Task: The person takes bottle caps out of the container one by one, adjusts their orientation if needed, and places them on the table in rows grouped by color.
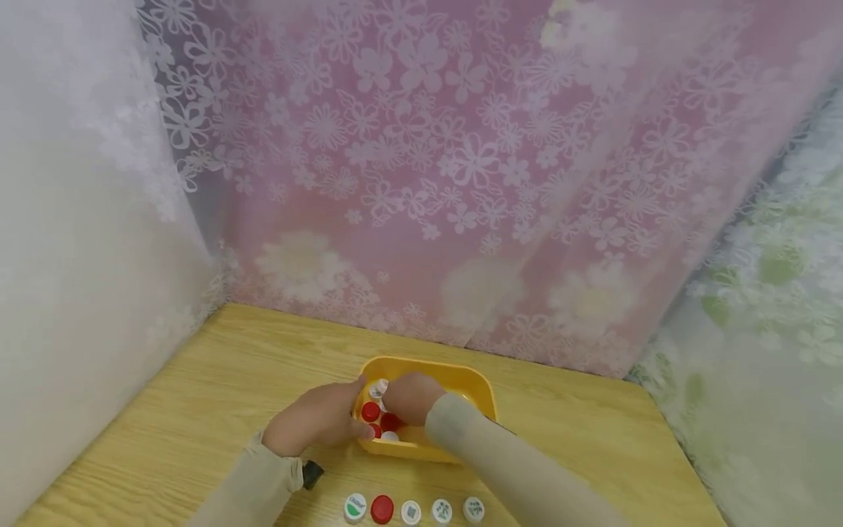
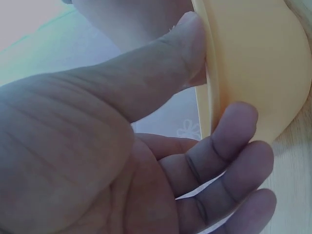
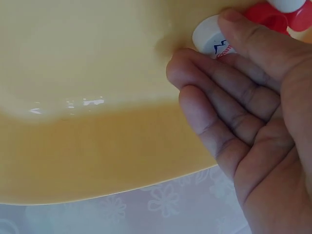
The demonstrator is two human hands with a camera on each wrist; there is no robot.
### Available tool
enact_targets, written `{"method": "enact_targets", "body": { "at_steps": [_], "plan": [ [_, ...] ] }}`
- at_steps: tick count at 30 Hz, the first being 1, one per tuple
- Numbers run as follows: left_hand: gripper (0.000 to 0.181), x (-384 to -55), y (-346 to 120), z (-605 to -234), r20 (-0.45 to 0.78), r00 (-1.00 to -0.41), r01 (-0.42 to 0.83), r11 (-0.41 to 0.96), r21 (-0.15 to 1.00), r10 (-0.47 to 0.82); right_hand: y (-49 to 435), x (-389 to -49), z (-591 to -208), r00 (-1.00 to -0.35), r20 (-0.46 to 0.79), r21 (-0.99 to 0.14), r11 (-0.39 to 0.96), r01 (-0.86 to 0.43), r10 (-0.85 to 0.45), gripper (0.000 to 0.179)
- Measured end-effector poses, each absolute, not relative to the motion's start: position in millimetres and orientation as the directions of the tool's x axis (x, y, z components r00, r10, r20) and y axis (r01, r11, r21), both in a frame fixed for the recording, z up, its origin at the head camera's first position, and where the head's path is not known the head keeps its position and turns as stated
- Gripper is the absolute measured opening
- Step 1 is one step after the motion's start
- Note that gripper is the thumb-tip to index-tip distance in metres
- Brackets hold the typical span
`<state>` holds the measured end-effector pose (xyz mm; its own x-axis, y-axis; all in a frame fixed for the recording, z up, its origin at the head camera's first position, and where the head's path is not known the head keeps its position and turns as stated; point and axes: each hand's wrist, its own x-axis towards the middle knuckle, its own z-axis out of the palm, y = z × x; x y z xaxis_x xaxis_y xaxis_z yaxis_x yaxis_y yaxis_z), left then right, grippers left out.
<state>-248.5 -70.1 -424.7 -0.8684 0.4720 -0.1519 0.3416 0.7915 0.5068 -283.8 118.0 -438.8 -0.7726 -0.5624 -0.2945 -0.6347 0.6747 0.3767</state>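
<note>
A yellow plastic basin [image 1: 461, 377] sits on the wooden table, with red and white bottle caps gathered at its left end. My left hand [image 1: 316, 417] grips the basin's left rim, thumb on the rim and fingers against the outer wall [image 2: 263, 63]. Inside the basin is my right hand [image 1: 413, 399], fingers curled. In the right wrist view it pinches a white bottle cap [image 3: 209, 35] with blue and red print between thumb and fingers. Red caps [image 3: 270, 17] lie just beyond that thumb. Another red cap [image 1: 370, 411] shows near the left hand.
In front of the basin, several caps stand in a row: a white-and-green cap [image 1: 355, 507], a red cap [image 1: 382, 509] and white caps [image 1: 442, 511] with print. A floral curtain [image 1: 421, 183] hangs behind the wooden table [image 1: 560, 424], with pale cloth on both sides.
</note>
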Motion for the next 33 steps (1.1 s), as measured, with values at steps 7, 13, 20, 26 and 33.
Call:
{"method": "enact_targets", "body": {
  "at_steps": [7, 13, 20, 26, 33],
  "plan": [
    [0.086, -248.2, -75.5, -419.3, -0.115, -0.869, 0.367, 0.783, 0.503, 0.481, 116.4, -285.9, -438.8, -0.777, -0.301, 0.352, 0.693, -0.629, -0.553, 0.014],
    [0.077, -248.4, -73.2, -421.3, -0.086, -0.850, 0.405, 0.749, 0.524, 0.520, 117.6, -286.7, -440.6, -0.791, -0.287, 0.348, 0.710, -0.612, -0.541, 0.015],
    [0.086, -244.0, -69.0, -417.2, -0.105, -0.852, 0.378, 0.740, 0.556, 0.514, 121.0, -285.8, -435.9, -0.793, -0.299, 0.336, 0.719, -0.608, -0.531, 0.014],
    [0.083, -239.3, -69.9, -419.1, -0.105, -0.849, 0.373, 0.727, 0.577, 0.518, 135.8, -290.6, -433.7, -0.759, -0.278, 0.298, 0.699, -0.651, -0.589, 0.015],
    [0.089, -238.7, -67.3, -415.0, -0.149, -0.865, 0.339, 0.778, 0.528, 0.479, 159.0, -258.9, -394.6, -0.770, 0.059, 0.086, 0.771, -0.630, -0.636, 0.027]
  ]
}}
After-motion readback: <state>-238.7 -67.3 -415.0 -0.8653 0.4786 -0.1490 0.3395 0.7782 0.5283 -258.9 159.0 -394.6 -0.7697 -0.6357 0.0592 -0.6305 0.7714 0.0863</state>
